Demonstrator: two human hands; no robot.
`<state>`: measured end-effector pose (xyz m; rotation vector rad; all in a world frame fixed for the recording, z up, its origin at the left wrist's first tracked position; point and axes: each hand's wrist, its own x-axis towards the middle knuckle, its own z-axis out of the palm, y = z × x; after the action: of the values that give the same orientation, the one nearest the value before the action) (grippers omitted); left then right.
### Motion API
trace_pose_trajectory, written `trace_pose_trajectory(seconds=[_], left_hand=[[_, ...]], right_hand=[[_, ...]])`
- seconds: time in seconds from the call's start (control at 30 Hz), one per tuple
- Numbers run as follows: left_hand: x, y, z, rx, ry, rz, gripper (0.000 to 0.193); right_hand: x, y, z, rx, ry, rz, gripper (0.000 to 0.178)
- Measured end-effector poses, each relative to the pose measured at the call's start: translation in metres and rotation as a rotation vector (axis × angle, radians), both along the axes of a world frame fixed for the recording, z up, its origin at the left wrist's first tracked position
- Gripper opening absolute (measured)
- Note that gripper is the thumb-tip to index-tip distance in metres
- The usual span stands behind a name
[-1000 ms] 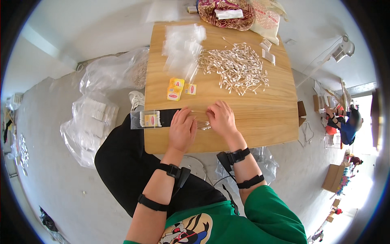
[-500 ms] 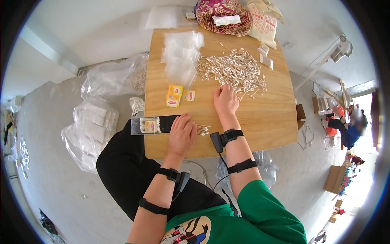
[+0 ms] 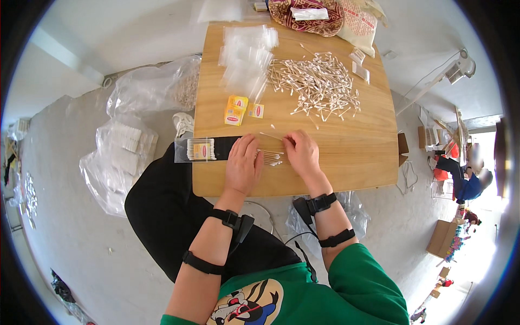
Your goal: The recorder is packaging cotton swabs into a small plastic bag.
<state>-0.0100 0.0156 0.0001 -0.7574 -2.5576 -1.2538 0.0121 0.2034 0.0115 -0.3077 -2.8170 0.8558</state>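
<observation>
Pinching swab [image 3: 270, 135], right hand [image 3: 301, 154] grip clamped; left hand [image 3: 242, 165] by swab bundle [image 3: 272, 157]: can't tell.

A bright green short-sleeved T-shirt [image 3: 346, 295] is worn, its hem shown toward six o'clock. At six o'clock it is marked with a pale oval cartoon-animal print [image 3: 252, 303], picked out in black, white, red and blue. Black trousers [image 3: 168, 216] are seen at eight o'clock. Each forearm is circled by two black straps [image 3: 203, 264], one set near the wrist, one nearer the elbow. The wrist straps [image 3: 320, 203] are fitted with black, wedge-shaped modules [image 3: 245, 229]. At five o'clock, a thin black cable [image 3: 298, 236] is shown near the right-hand module.
</observation>
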Motion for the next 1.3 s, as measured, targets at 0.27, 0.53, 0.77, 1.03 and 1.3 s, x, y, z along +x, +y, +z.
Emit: trace_pose_trajectory(seconds=[0.27, 0.53, 0.77, 1.03, 1.3], left_hand=[[0.001, 0.000, -0.007, -0.080, 0.005, 0.000, 0.040], [0.000, 0.003, -0.006, -0.246, 0.053, -0.048, 0.041], [-0.001, 0.002, -0.009, -0.106, -0.016, -0.065, 0.034], [0.000, 0.006, -0.001, -0.181, 0.037, -0.034, 0.035], [0.000, 0.000, -0.013, -0.086, 0.008, -0.032, 0.027]], right_hand=[[-0.010, -0.008, -0.002, 0.076, 0.029, -0.026, 0.006], [0.001, 0.013, 0.000, -0.045, 0.096, -0.235, 0.011], [0.003, 0.029, -0.012, 0.164, 0.145, -0.151, 0.007], [-0.023, 0.021, -0.005, 0.131, 0.193, -0.174, 0.017], [-0.029, 0.017, -0.013, 0.265, 0.128, -0.163, 0.007]])
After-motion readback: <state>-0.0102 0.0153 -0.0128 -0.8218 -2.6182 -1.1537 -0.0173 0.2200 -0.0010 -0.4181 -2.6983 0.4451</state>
